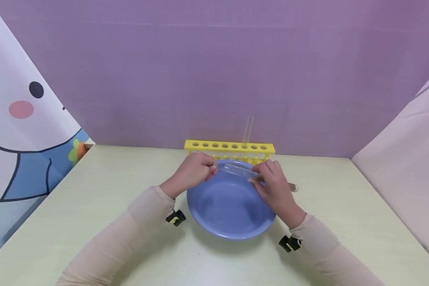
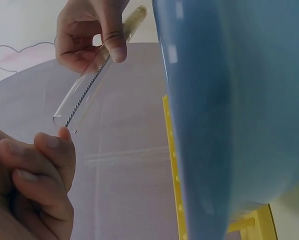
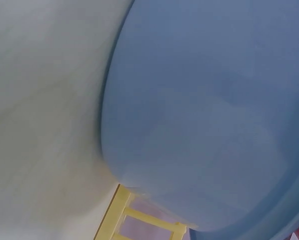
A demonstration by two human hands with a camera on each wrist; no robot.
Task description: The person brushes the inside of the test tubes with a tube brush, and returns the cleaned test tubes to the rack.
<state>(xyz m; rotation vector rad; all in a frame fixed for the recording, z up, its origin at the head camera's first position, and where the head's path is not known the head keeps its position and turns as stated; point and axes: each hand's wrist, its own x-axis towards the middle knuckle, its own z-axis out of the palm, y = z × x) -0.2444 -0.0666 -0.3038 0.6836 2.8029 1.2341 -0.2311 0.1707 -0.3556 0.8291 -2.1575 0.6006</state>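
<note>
Above the blue basin (image 1: pixel 232 216), toward twelve o'clock: pinching a test-tube brush (image 2: pixel 87 91) with the left hand (image 1: pixel 196 171) at ten, gripping the enclosing test tube (image 1: pixel 239 171) with the right hand (image 1: pixel 274 186) at two.

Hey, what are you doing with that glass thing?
A person is holding a glass tube in the right hand, up over the blue basin. There's a brush inside the tube, and the left hand holds its wire end by the tube's mouth. Behind the basin stands a yellow rack, with another tube standing in it.
</note>
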